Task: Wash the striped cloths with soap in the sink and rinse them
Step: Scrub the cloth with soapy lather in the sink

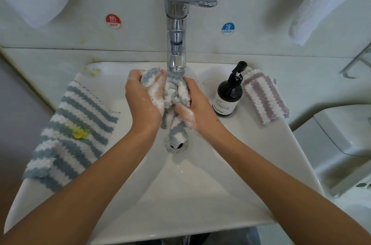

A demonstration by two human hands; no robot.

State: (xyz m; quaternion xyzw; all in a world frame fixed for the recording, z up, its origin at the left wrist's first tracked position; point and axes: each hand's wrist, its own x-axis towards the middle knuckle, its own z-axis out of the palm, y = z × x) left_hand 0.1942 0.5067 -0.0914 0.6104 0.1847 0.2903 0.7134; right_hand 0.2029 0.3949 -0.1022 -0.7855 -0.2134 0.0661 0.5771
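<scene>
Both hands clench the sudsy blue-striped cloth [176, 92] directly under the faucet [176, 44], left hand [143, 96] at 9 o'clock, right hand [193, 104] at 3, cloth's long axis hanging toward 6.

Head view, steeply down, close over sink [200, 194]

Three striped cloths [174, 96], one bottle [228, 94]

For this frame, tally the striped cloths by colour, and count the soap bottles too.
Blue-and-white striped cloths: 2, one lathered cloth held in both hands under the faucet, one stained cloth lying on the sink's left rim
Purple-and-white striped cloth: 1, on the right rim
Soap bottle: 1, dark, with a pump
Total: 4
</scene>
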